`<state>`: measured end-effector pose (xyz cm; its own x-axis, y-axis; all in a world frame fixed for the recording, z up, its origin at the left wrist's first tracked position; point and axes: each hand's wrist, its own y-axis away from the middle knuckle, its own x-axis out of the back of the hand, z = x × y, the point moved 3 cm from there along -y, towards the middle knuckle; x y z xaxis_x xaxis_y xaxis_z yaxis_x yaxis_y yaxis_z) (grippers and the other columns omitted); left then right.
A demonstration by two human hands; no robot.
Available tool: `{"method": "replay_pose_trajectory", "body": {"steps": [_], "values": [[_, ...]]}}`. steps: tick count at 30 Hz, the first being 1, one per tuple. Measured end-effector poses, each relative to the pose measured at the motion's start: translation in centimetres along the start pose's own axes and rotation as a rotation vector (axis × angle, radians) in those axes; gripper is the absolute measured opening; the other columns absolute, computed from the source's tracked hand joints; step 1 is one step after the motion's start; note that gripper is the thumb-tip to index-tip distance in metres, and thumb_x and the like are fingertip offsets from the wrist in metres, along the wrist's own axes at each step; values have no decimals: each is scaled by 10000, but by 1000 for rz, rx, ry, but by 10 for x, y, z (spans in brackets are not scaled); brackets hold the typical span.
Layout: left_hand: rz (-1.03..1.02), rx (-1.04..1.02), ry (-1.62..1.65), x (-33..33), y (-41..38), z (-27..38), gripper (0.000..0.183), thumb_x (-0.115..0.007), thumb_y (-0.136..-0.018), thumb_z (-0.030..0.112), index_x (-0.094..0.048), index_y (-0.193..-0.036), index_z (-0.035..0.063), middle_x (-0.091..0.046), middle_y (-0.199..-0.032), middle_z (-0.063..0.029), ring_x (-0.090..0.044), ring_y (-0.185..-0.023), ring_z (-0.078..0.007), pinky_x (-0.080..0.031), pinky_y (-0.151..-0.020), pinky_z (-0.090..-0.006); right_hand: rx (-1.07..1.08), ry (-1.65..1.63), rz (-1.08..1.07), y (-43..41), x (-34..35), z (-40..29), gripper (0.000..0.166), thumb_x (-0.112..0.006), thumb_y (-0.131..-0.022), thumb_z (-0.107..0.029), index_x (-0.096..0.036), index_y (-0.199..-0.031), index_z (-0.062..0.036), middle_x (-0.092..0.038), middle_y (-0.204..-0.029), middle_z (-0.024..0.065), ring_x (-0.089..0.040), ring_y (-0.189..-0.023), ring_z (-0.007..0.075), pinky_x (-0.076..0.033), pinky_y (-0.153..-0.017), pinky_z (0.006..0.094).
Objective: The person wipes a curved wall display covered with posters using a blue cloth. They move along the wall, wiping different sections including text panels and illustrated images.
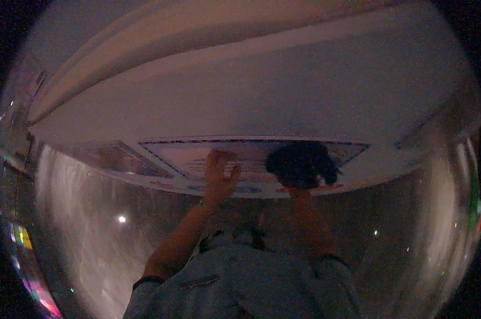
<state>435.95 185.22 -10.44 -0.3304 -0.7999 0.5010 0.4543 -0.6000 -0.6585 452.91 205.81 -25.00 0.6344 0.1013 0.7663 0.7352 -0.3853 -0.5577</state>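
A large white, smooth, curved surface (264, 95) spreads before me in dim light; I cannot tell what it belongs to. Low on it is a printed panel (180, 157) with a dark border. My left hand (221, 171) is over this panel, fingers bent and thumb apart, with nothing seen in it. Whether it touches the surface is unclear. A bunched dark cloth (300, 163) covers most of my right hand (300, 193), which seems to hold it against the panel's right part. Red and dark markings (244, 189) run along the lower edge.
A cream raised band (176, 40) curves across the top of the white surface. A second printed panel (135, 159) lies to the left. The ground (101, 247) below is dark with pale streaks. Coloured lights (23, 235) show at the far left, a green and red object (476, 203) at the right.
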Motion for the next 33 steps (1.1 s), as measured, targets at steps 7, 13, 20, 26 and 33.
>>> {"method": "replay_pose_trajectory", "body": {"steps": [7,13,20,26,33], "values": [[183,-47,147,-92,-47,-42,390,-652,-772,27,-579,-1155,39,-553,-1119,-176,-552,-1020,-365,-463,-875,-441,228,79,-129,-123,-13,99,447,-577,-894,-332,-560,-1267,-86,-542,-1258,191,-512,-1158,387,-436,-978,506],[230,263,181,-107,-45,-99,393,-578,-773,-55,-535,-1161,-15,-539,-1093,-179,-583,-955,-326,-505,-765,-376,353,-31,-167,-147,-83,75,424,-593,-880,-322,-597,-1241,-99,-582,-1221,188,-548,-1125,388,-469,-955,506],[397,412,140,-68,-41,-109,371,-638,-786,9,-538,-1143,-2,-526,-1115,-162,-594,-880,-302,-491,-652,-337,537,93,37,-213,-125,1,440,-634,-852,-205,-574,-1266,-69,-572,-1244,201,-526,-1145,415,-439,-985,502],[391,542,-40,-33,-47,-110,322,-687,-795,105,-595,-1082,-9,-570,-1070,-177,-614,-824,-292,-506,-676,-391,604,366,-157,-244,-208,-19,438,-558,-887,-155,-522,-1308,-40,-542,-1310,136,-486,-1206,355,-374,-1043,446],[341,705,-23,-17,-12,-119,273,-703,-790,143,-630,-1026,27,-572,-1050,-174,-620,-820,-294,-514,-715,-406,598,-197,-161,-221,-208,-75,369,-521,-946,-214,-556,-1268,-37,-573,-1272,101,-546,-1136,288,-424,-978,426]]}}
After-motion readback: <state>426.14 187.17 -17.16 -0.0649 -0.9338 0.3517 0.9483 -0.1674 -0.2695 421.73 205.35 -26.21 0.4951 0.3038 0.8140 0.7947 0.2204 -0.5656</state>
